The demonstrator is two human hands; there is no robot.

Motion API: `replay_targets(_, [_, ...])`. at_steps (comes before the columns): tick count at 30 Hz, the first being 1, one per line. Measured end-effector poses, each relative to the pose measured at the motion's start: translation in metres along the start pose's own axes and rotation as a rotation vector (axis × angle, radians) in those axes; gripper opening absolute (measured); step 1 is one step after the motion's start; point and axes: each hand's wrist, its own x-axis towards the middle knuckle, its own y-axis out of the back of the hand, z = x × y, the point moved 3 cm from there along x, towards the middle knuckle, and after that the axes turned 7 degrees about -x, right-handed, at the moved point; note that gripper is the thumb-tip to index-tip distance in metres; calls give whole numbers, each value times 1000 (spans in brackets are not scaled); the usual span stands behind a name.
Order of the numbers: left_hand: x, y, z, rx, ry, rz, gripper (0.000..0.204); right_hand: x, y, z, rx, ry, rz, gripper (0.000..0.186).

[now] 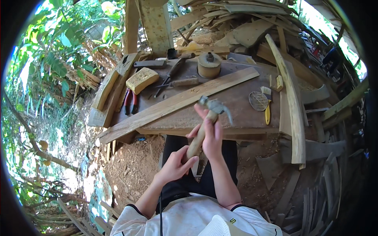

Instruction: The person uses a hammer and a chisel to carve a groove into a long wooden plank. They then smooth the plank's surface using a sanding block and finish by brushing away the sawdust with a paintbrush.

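Note:
A claw hammer (201,135) with a wooden handle and a grey metal head is held in front of my body, tilted with its head up and to the right. My left hand (176,162) is wrapped round the lower end of the handle. Higher up, just under the head, my right hand (212,135) holds the handle, with one finger stretched up beside the head. Beyond the hammer, a long wooden plank (177,103) lies slantwise across the workbench (240,112).
On the bench lie red-handled pliers (130,101), a wooden block (142,80), chisel-like tools (185,82), a round wooden pot (209,65), a yellow-handled brush (267,106) and a round mesh piece (258,101). A long curved pole (291,106) leans at the right edge. Scrap wood (252,29) is heaped behind.

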Motion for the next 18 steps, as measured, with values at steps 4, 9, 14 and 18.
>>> replay_targets(4, [-4, 10, 13, -102, -13, 93, 32, 13, 42, -2, -563, 119, -207, 50])
replay_targets(9, [-1, 77, 41, 22, -74, 309, 29, 61, 120, -66, -1549, 465, 268, 54])
replay_targets(14, [19, 143, 43, 106, -64, 470, 37, 77, 176, -51, -1690, 362, 320, 57])
replay_targets(18, [32, 180, 54, 68, -46, 514, 36, 78, 177, -38, -1678, 170, 318, 55])
